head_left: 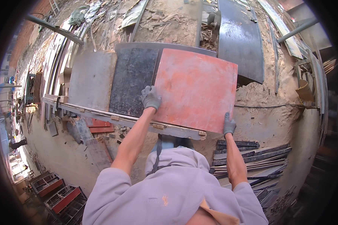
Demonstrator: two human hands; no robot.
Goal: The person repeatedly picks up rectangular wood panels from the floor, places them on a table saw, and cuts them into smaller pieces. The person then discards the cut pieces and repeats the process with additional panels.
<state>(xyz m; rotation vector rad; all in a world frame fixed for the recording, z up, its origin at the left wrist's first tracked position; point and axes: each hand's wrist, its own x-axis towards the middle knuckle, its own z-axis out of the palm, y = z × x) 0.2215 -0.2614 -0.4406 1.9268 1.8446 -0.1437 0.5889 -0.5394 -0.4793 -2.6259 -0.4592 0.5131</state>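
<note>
A square, reddish-orange board point(197, 90) with pale scuffs lies tilted across the right part of a workbench, its right side jutting past the bench. My left hand point(151, 98), in a grey glove, has its fingers curled at the board's left edge, above a dark panel point(133, 80). Also gloved in grey, my right hand point(229, 124) grips the lower right edge, with the fingers partly hidden behind it. Left of the dark panel lies a grey, worn board point(91, 80). The bench's front rail point(172, 130) runs just before my body, with small wooden blocks along it.
Stacked dark strips point(251, 159) lie on the ground at the right. Metal racks with red bars point(65, 198) stand at the lower left. Beyond the bench are a long, dark sheet point(240, 41) and scattered wood scraps point(161, 26). Metal poles point(56, 29) slant in at both sides.
</note>
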